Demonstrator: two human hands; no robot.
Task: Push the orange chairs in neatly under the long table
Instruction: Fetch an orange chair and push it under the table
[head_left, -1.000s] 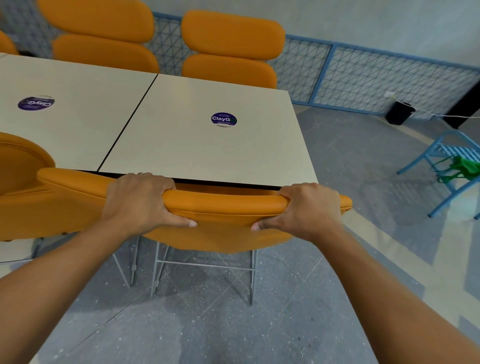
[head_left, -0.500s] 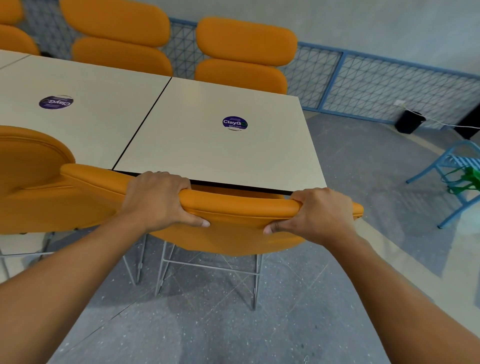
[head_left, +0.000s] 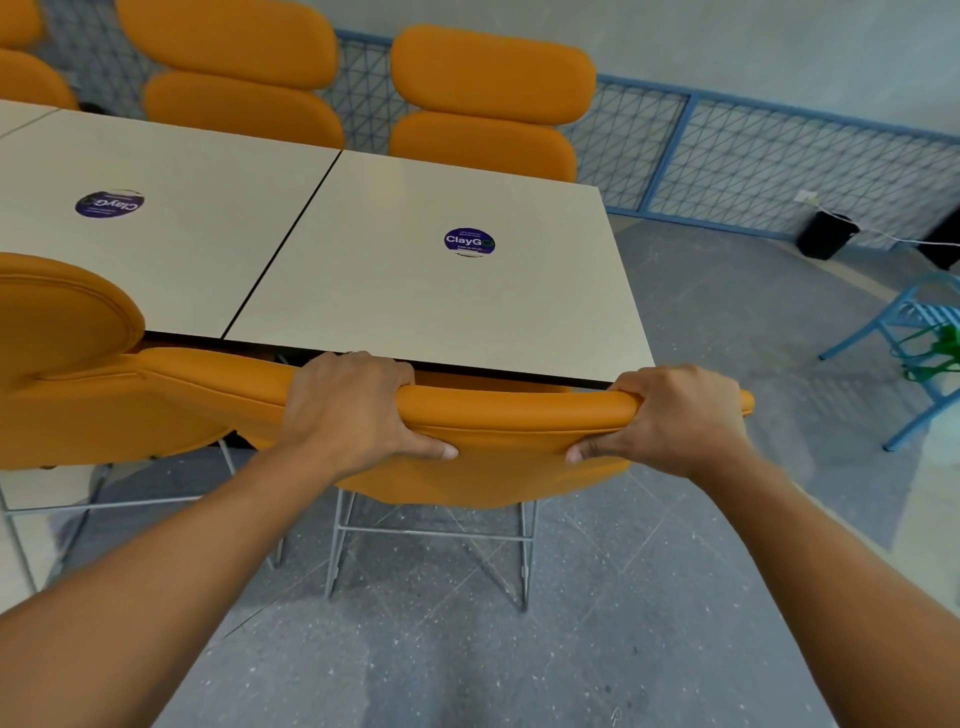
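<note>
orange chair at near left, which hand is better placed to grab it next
Probably left: the left hand grips the chair back beside the neighbour chair; the right hand grips its far end.

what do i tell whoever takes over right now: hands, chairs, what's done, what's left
Left hand and right hand both grip the backrest top of the near orange chair.
Its backrest sits close to the near edge of the long table; the chair to its left and the far chairs look tucked in.
Left: probably a last nudge to square it, then let go.
</note>
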